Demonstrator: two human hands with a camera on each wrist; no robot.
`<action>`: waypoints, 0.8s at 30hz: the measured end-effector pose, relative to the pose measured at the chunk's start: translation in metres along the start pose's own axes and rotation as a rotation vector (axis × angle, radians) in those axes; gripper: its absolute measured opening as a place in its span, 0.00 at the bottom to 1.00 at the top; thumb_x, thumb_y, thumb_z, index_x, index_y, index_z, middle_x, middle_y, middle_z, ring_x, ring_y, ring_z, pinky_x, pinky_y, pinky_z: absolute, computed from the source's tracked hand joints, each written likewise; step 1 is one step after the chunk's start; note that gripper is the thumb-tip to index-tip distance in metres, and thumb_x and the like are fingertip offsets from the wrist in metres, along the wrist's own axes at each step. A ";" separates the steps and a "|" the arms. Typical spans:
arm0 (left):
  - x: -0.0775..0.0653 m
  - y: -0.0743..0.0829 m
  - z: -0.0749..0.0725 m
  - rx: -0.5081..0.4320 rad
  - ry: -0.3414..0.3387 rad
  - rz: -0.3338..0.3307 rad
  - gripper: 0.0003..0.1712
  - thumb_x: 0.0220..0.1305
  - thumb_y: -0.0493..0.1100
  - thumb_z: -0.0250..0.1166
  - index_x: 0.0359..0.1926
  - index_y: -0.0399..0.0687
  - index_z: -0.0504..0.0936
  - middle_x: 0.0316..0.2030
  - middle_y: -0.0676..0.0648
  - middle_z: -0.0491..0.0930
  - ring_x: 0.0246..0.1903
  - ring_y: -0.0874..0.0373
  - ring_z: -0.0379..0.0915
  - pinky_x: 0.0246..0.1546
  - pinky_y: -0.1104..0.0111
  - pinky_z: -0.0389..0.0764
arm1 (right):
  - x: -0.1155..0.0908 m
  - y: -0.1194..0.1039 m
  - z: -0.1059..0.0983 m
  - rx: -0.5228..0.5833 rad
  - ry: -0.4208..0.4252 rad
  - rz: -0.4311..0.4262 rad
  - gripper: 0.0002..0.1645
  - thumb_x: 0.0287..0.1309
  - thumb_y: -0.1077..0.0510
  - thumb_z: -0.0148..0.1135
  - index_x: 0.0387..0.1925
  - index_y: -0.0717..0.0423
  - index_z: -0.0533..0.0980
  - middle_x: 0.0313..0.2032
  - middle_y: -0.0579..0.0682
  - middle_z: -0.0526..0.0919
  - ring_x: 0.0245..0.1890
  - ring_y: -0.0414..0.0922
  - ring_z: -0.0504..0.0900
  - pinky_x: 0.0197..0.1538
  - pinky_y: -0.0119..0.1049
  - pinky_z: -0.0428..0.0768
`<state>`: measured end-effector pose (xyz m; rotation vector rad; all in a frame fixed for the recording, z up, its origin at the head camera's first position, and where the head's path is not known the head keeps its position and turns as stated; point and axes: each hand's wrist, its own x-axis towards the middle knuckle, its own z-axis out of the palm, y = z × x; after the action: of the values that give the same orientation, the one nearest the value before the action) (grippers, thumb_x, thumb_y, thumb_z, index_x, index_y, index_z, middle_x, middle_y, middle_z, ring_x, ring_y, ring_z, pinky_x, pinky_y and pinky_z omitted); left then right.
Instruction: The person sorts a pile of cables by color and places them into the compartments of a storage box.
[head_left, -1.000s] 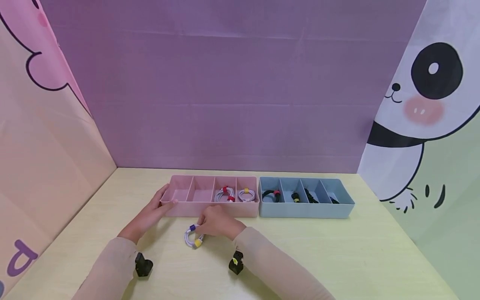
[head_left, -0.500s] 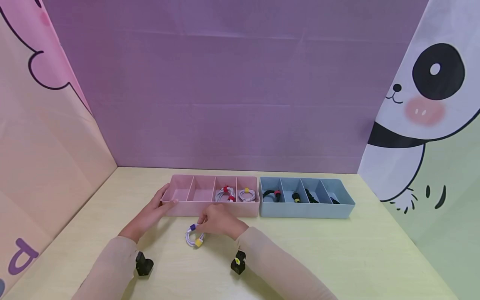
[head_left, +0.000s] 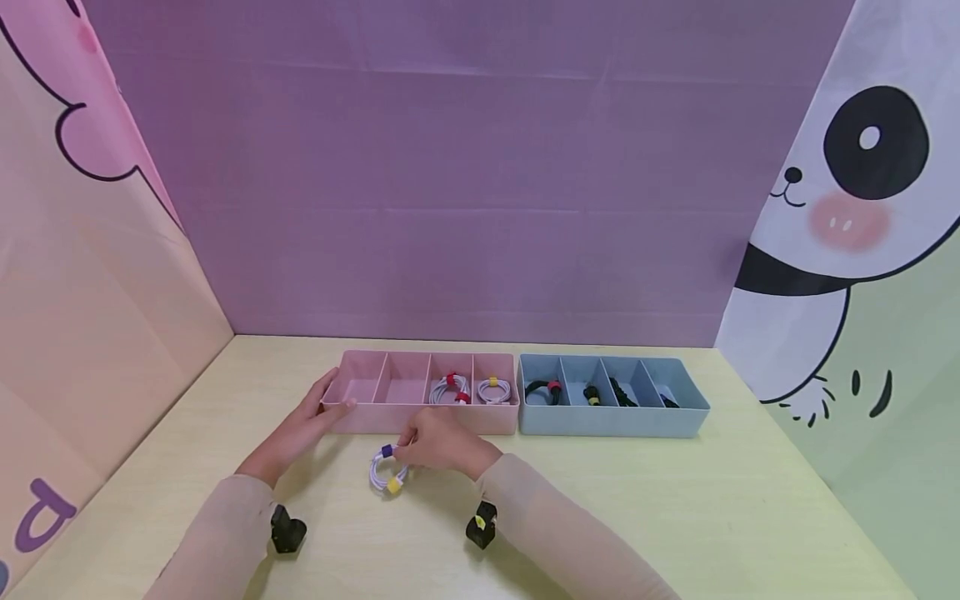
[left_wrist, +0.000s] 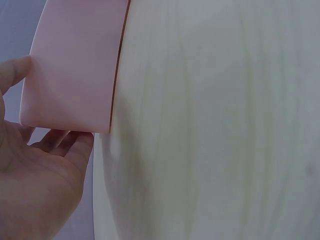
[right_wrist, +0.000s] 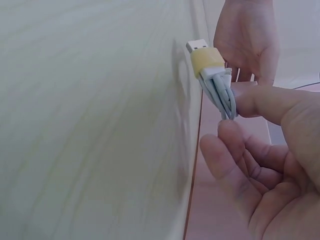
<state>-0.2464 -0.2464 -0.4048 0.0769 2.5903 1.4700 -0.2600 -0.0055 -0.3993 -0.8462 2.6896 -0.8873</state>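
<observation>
My right hand (head_left: pixel 444 442) pinches a coiled white USB cable (right_wrist: pixel 218 95) between thumb and index finger. In the head view the coil hangs over the table just in front of the pink divided box (head_left: pixel 420 420), with a yellow tie (head_left: pixel 393 485) and a dark blue tie (head_left: pixel 387 451) round it. The USB plug (right_wrist: pixel 196 45) pokes out past the yellow tie in the right wrist view. My left hand (head_left: pixel 300 429) holds the box's left end, its thumb at the top edge and its fingers against the end wall.
Coiled white cables lie in the pink box's two right compartments: one with red ties (head_left: pixel 450 388), one with a yellow tie (head_left: pixel 493 390). A blue divided box (head_left: pixel 611 422) with black cables (head_left: pixel 553 388) stands right beside it. A purple backdrop (head_left: pixel 480 208) rises behind the table.
My right hand and wrist have shifted very slightly right, still with the cable coil. The left hand stays on the pink box.
</observation>
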 end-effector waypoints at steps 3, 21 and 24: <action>0.000 0.000 0.000 -0.002 0.000 0.002 0.54 0.72 0.68 0.52 0.80 0.55 0.29 0.77 0.32 0.38 0.73 0.31 0.41 0.67 0.31 0.45 | -0.001 0.000 -0.002 0.030 0.001 0.002 0.04 0.57 0.57 0.72 0.30 0.53 0.86 0.24 0.39 0.79 0.25 0.36 0.73 0.27 0.26 0.73; 0.001 -0.001 0.000 -0.020 0.010 0.042 0.53 0.73 0.65 0.53 0.80 0.52 0.31 0.76 0.31 0.40 0.72 0.31 0.43 0.68 0.34 0.46 | -0.002 -0.006 -0.028 0.106 0.080 -0.069 0.06 0.59 0.56 0.71 0.31 0.55 0.84 0.22 0.40 0.80 0.21 0.35 0.77 0.25 0.26 0.75; 0.001 -0.002 0.000 -0.015 0.015 0.044 0.53 0.73 0.65 0.53 0.80 0.51 0.32 0.76 0.31 0.40 0.72 0.31 0.43 0.68 0.34 0.46 | -0.001 -0.005 -0.032 0.145 0.082 -0.085 0.06 0.60 0.57 0.70 0.32 0.56 0.84 0.23 0.40 0.81 0.20 0.35 0.78 0.25 0.27 0.77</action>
<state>-0.2471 -0.2468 -0.4066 0.1218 2.6055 1.5102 -0.2674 0.0072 -0.3706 -0.9160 2.6345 -1.1439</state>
